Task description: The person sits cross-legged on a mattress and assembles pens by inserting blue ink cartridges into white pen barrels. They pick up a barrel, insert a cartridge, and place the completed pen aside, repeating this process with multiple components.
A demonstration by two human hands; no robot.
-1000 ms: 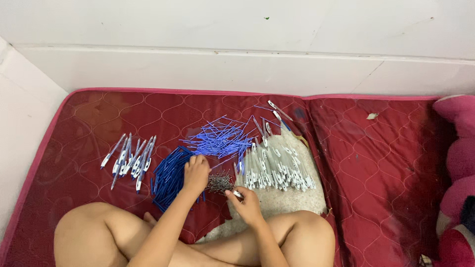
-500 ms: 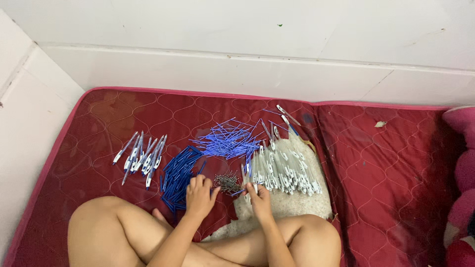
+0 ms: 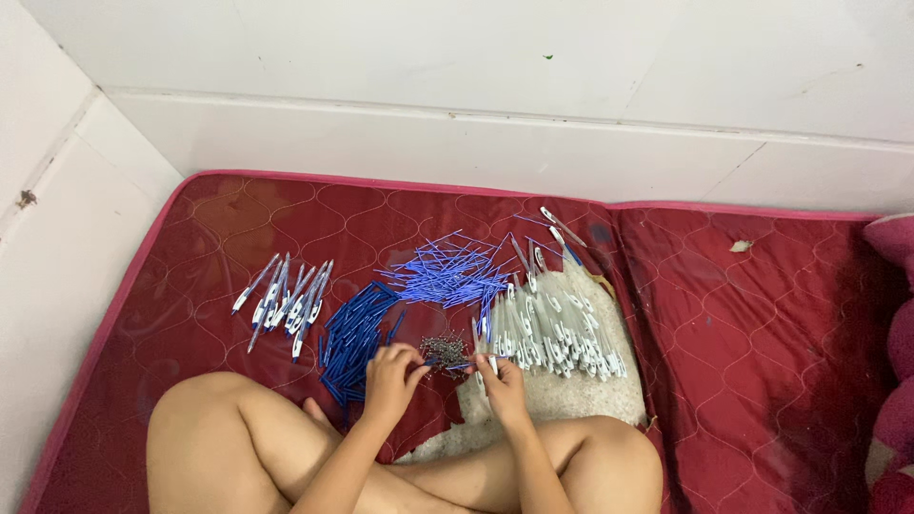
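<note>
Flanking the small springs: blue caps, clear barrels.

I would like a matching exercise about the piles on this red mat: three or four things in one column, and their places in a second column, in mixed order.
Things:
1. small row of assembled blue-and-white pens
2. heap of short dark blue plastic parts
3. fan of thin light blue refill tubes
4. large pile of clear white pen barrels

Places:
A. on the pale cloth, rightmost pile
B. farthest left on the red quilted mat
C. beside the left hand
D. toward the wall, behind the hands

Pairs: 1-B, 2-C, 3-D, 4-A
</note>
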